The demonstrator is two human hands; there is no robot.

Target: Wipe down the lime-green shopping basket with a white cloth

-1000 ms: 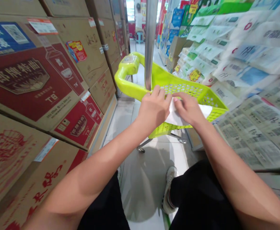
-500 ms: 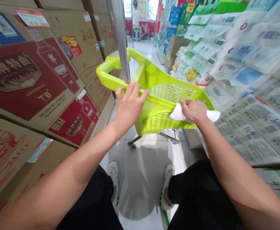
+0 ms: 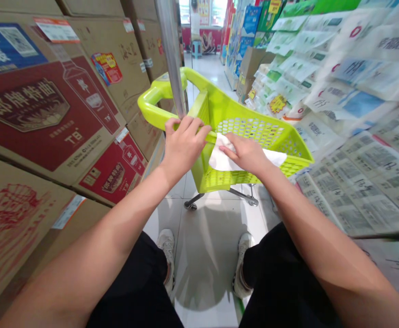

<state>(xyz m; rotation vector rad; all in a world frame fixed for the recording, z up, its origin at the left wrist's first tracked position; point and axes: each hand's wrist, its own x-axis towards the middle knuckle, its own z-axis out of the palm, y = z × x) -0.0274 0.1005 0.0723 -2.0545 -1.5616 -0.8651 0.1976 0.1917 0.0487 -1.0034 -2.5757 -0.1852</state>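
Note:
A lime-green plastic shopping cart (image 3: 254,125) stands sideways in front of me, its handle end to the left. My left hand (image 3: 185,141) grips the cart's near top rim beside the handle, fingers curled over the edge. Further right along that rim, my right hand (image 3: 245,152) holds a white cloth (image 3: 220,155) pressed against the edge. One end of the cloth sticks out to the right of my wrist. The fingertips of my right hand lie partly hidden behind the rim and cloth.
A metal pole (image 3: 172,59) rises right behind the cart's handle. Stacked cardboard cartons (image 3: 25,100) line the left side. Packaged tissues (image 3: 353,91) fill shelves on the right. Down the aisle, a person (image 3: 195,25) is by a blue stool (image 3: 196,48).
My right hand has slid left along the rim with the white cloth, closer to my left hand. My left hand keeps its place on the cart.

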